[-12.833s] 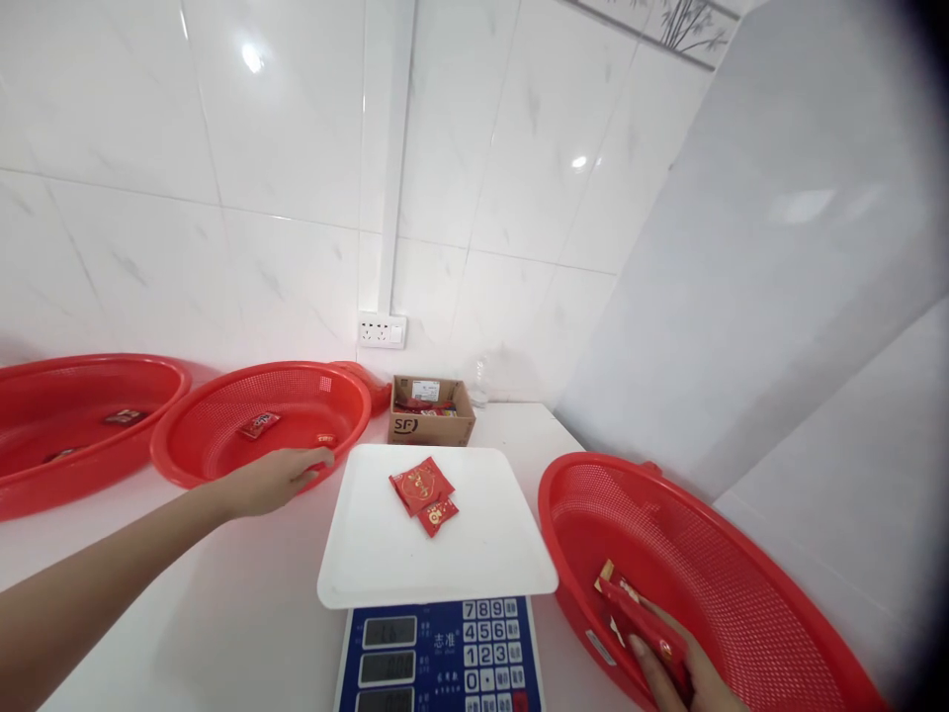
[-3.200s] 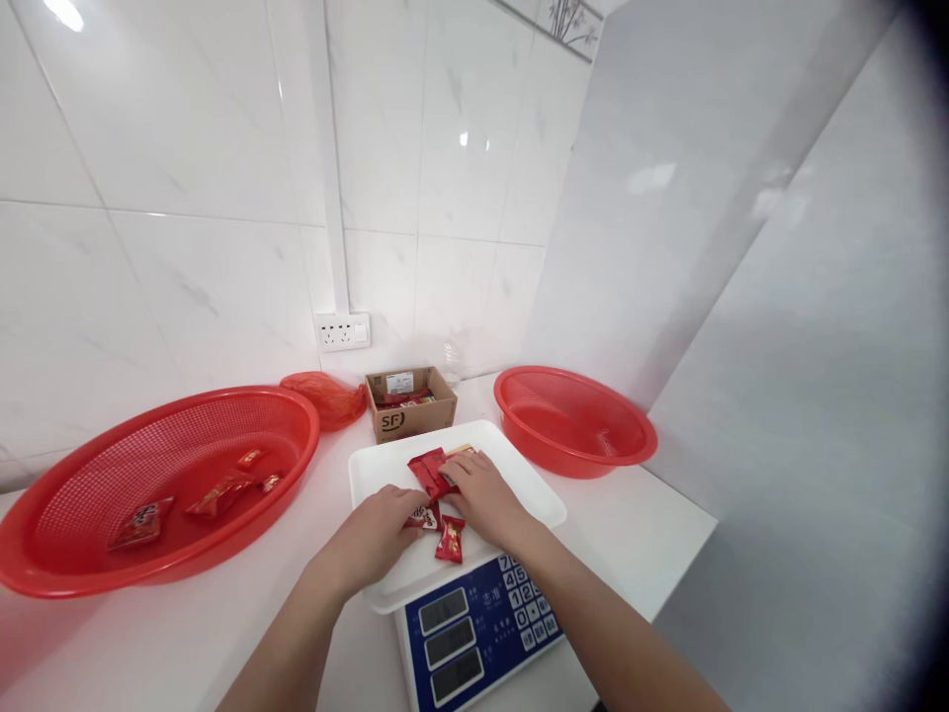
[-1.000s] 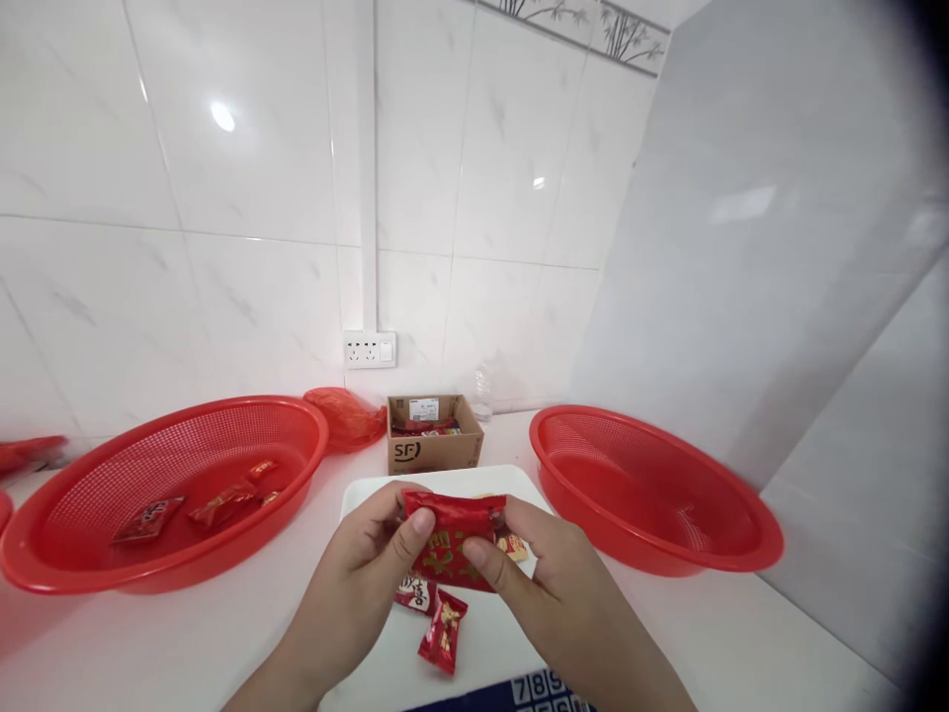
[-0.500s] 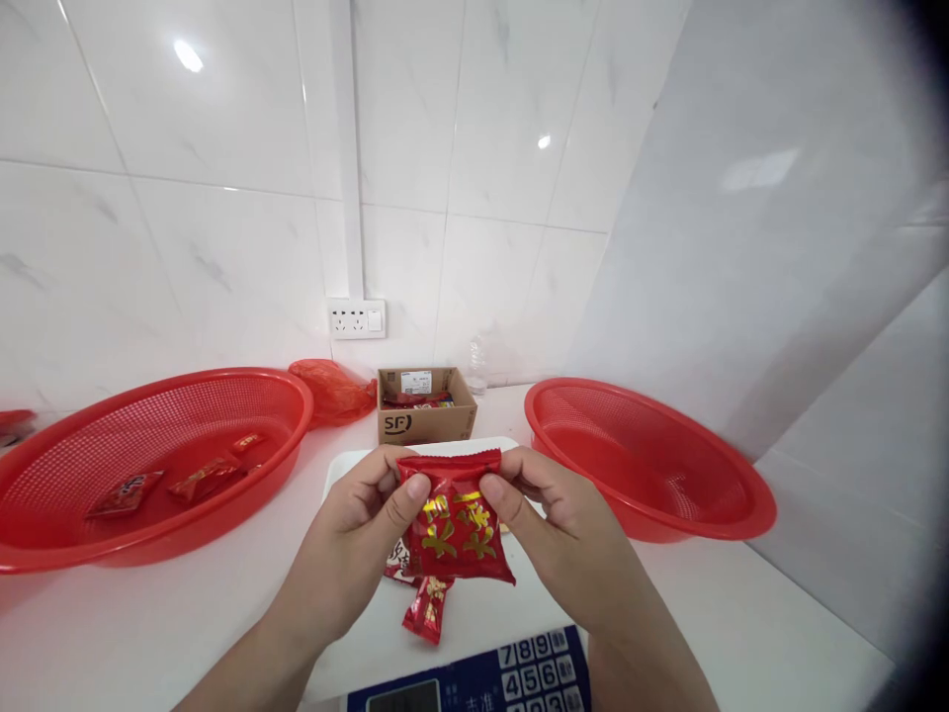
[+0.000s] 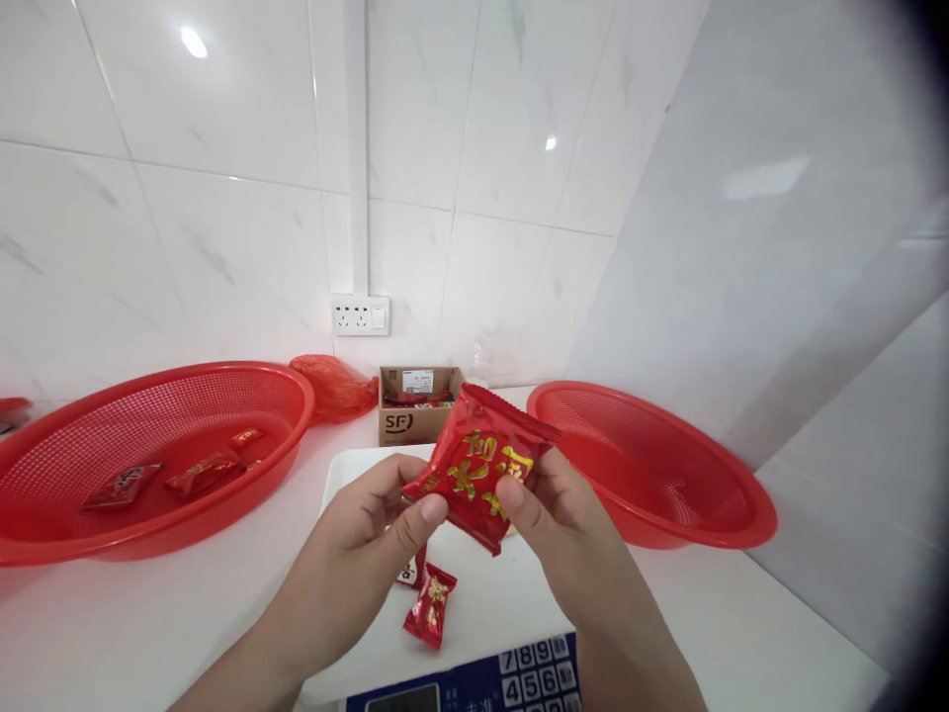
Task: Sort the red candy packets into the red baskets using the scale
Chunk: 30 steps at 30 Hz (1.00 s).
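A red packet with gold characters (image 5: 478,467) is held tilted above the white scale tray (image 5: 356,470). My left hand (image 5: 363,554) pinches its lower left corner between thumb and fingers. At its right side my right hand (image 5: 567,524) grips it, thumb on the front and fingers behind. Beneath the hands, a small red packet (image 5: 431,605) lies on the tray. Another red packet with white marking (image 5: 410,571) is beside it, partly hidden by my left hand. The blue keypad panel of the scale (image 5: 481,682) shows at the bottom edge.
On the left stands a red basket (image 5: 159,396) holding several red packets; on the right is another red basket (image 5: 645,410). An open cardboard box (image 5: 411,425), an orange-red plastic bag (image 5: 333,388) and a clear bottle (image 5: 480,358) are near the tiled wall.
The held packet has turned clockwise and risen, so its top edge now slants down to the right. My left hand has shifted its pinch to a lower corner. More of the small packet shows.
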Available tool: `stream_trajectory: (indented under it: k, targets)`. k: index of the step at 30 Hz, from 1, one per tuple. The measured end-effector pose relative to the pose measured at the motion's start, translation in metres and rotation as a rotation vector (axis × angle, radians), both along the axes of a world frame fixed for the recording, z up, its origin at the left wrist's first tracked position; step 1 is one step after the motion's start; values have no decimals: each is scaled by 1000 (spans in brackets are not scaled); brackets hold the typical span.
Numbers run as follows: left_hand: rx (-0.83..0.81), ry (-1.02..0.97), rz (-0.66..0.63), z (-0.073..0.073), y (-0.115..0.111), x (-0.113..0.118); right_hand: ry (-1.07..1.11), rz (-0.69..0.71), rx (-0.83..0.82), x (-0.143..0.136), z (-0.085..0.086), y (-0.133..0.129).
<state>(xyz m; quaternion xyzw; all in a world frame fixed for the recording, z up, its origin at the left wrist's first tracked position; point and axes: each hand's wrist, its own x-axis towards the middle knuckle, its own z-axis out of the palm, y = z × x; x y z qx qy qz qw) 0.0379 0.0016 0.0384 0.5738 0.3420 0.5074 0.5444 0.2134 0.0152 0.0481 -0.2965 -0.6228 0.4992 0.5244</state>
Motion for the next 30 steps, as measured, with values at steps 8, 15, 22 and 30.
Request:
stream_trajectory:
  k: [8, 15, 22, 30]
  targets:
    - [69, -109, 69, -1, 1, -6, -88, -119, -79, 3, 5, -6]
    - [84, -176, 114, 0, 0, -7, -191, -112, -57, 1, 11, -14]
    - [36, -204, 134, 0, -5, -2, -226, -326, 32, 1, 7, -15]
    - [62, -235, 117, 0, -8, -3, -107, -334, 70, 2, 5, -16]
